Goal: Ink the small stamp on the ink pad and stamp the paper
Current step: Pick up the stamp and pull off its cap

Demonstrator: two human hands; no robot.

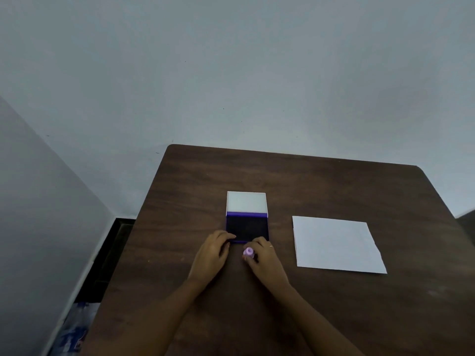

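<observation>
A small lilac stamp (pixel 248 252) stands just in front of the ink pad (pixel 247 229), whose dark inked face lies bare with its white lid (pixel 246 202) swung up behind. My right hand (pixel 264 260) curls around the stamp, fingers and thumb on its sides. My left hand (pixel 212 253) rests on the table with its fingertips touching the pad's front left corner. A white sheet of paper (pixel 336 244) lies flat to the right of the pad, apart from both hands.
The dark wooden table (pixel 321 186) ends at a pale wall behind and a floor gap on the left. Some blue-and-white packaging (pixel 74 330) lies on the floor at lower left.
</observation>
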